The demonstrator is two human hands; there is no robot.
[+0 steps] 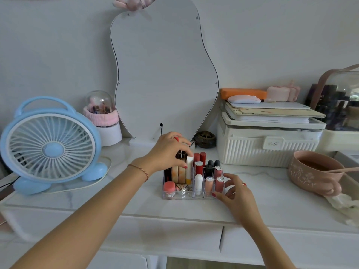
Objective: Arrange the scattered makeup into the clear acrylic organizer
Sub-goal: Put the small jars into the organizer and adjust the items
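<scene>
At nine o'clock of the clear acrylic organizer point(181, 195) the left hand point(171, 152) pinches a smooth white tube point(189, 169) standing upright (long axis vertical) in its slot, while at four o'clock the right hand point(236, 193), fingers spread and empty, steadies the glossy corner.

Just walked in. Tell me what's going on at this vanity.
A person is sorting makeup into a clear acrylic organizer on the white tabletop. The left hand pinches the top of a white tube with a yellow base standing in a rear slot. The right hand touches the organizer's front right corner with spread fingers. Lipsticks and glosses already fill most compartments, and a small pink jar sits front left.
</scene>
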